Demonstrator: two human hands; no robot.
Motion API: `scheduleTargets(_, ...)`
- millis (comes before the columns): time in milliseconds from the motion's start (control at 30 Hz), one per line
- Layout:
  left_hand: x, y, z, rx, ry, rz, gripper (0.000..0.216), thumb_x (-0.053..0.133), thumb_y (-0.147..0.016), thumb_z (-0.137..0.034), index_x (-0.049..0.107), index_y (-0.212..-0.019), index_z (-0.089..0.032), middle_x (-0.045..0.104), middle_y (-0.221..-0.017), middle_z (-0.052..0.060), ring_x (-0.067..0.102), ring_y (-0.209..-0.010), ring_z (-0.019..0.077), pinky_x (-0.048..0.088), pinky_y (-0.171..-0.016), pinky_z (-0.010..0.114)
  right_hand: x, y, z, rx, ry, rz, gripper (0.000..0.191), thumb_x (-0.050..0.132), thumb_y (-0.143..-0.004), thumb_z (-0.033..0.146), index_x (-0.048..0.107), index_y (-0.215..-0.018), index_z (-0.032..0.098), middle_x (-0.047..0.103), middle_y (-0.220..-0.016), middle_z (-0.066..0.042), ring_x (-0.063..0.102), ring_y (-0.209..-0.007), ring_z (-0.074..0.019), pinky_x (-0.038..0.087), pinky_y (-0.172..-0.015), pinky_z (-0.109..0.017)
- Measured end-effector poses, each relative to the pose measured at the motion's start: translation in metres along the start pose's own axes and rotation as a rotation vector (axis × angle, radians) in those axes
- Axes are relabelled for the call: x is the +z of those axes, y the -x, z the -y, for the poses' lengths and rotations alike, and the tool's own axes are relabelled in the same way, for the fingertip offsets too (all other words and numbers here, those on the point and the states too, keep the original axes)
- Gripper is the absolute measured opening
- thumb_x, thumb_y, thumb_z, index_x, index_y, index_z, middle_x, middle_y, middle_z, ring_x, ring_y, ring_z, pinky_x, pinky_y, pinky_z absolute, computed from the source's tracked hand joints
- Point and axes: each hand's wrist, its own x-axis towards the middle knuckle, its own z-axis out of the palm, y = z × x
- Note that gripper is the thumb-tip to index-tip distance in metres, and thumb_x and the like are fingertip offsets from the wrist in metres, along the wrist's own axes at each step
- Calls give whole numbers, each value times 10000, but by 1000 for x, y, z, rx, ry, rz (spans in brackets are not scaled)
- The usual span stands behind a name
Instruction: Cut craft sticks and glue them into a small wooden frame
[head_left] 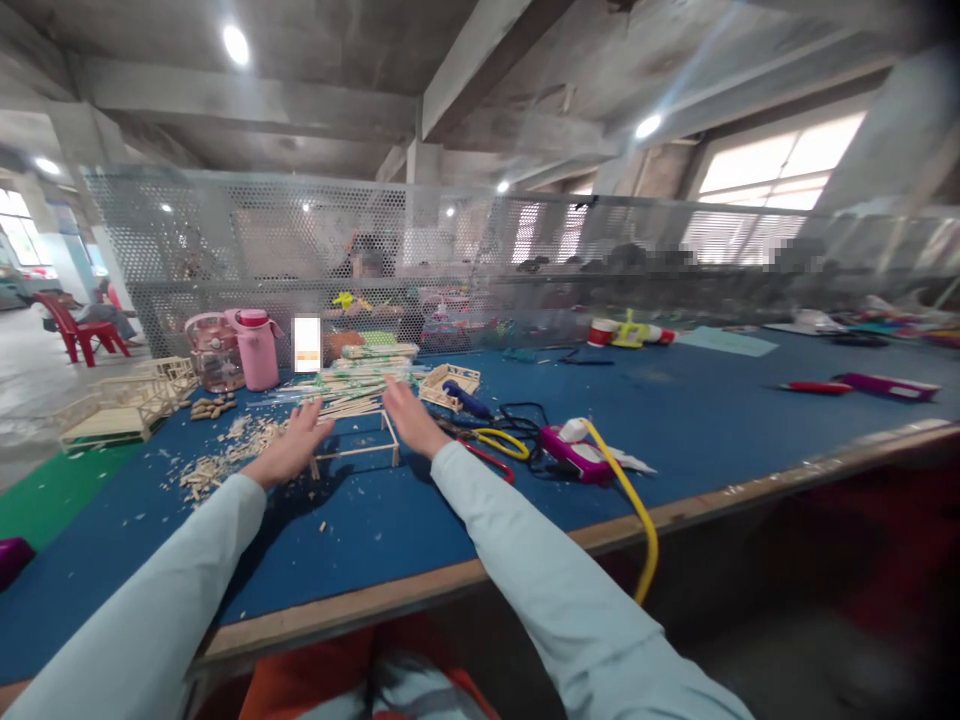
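A small rectangular frame of thin wooden sticks [358, 452] stands on short legs on the blue table, between my two hands. At its left end is my left hand [291, 446], fingers stretched forward and thumb near the corner. My right hand [411, 418] reaches over the right end, with its fingers extended toward the far corner. Whether either hand touches the frame I cannot tell. Just beyond the fingers lies a pile of wooden sticks [360, 375] in green-and-white wrapping. A small slatted wooden piece [442, 385] and a blue-handled glue gun [466, 398] are right of my right hand.
Wood scraps [225, 462] lie left of my left hand, near a pink bottle [259, 352] and finished-looking wooden pieces [112, 415]. Rightward are red-handled pliers [491, 462], a purple box [574, 455] and a yellow cable [626, 490] over the table edge. A perforated metal screen [277, 225] stands behind.
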Motion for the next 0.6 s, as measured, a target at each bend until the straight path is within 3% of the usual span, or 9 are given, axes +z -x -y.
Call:
scheduleTargets(33, -7, -2, 6, 38, 124, -96, 563, 290, -804, -444, 412, -1280, -170, 349, -1396, 109, 262, -1303, 255, 247, -1032, 440, -5, -1, -5, -11, -26, -130, 551, 127, -904, 408, 276, -1350, 121, 327, -1392, -130, 236, -1306, -210, 205, -1047, -403)
scheduleTargets(100, -22, -5, 19, 35, 302, -416, 505, 289, -801, -369, 470, -1216, -147, 489, -1286, 103, 417, -1204, 204, 321, -1000, 339, -13, -2, -14, 17, -109, -313, 482, 158, -903, 343, 393, -1267, 131, 486, -1260, -125, 401, -1193, -182, 296, -997, -336)
scheduleTargets(133, -28, -6, 26, -39, 333, -577, 486, 298, -793, -350, 495, -1177, -128, 553, -1203, 112, 487, -1125, 198, 366, -958, 320, -15, -2, -18, 53, -144, -350, 444, 212, -890, 330, 439, -1218, 136, 553, -1166, -118, 481, -1097, -181, 349, -948, -320)
scheduleTargets(200, -36, -6, 37, -167, 272, -730, 437, 348, -767, -322, 555, -1085, -106, 625, -1051, 119, 560, -984, 203, 416, -881, 308, -16, -2, -22, 128, -181, -363, 369, 348, -830, 283, 502, -1133, 141, 629, -965, -88, 568, -882, -175, 420, -838, -298)
scheduleTargets(300, -37, -3, 43, -205, 86, -660, 360, 400, -743, -304, 627, -957, -123, 667, -888, 93, 594, -827, 208, 445, -782, 303, -12, -2, -23, 175, -198, -338, 342, 465, -713, 190, 559, -1037, 136, 641, -780, -48, 572, -694, -156, 445, -736, -276)
scheduleTargets(400, -32, 0, 40, -147, -16, -535, 338, 403, -750, -315, 660, -894, -148, 679, -807, 62, 598, -748, 201, 446, -725, 287, -11, -3, -24, 181, -231, -343, 304, 488, -677, 185, 594, -955, 127, 637, -744, -43, 568, -666, -149, 445, -709, -272)
scheduleTargets(600, -21, -5, 38, 36, -162, -383, 343, 396, -776, -313, 680, -925, -190, 680, -979, 59, 582, -935, 220, 423, -839, 303, -15, -5, -28, 208, -169, -387, 250, 456, -680, 158, 609, -875, 119, 629, -768, -52, 559, -699, -150, 441, -708, -268)
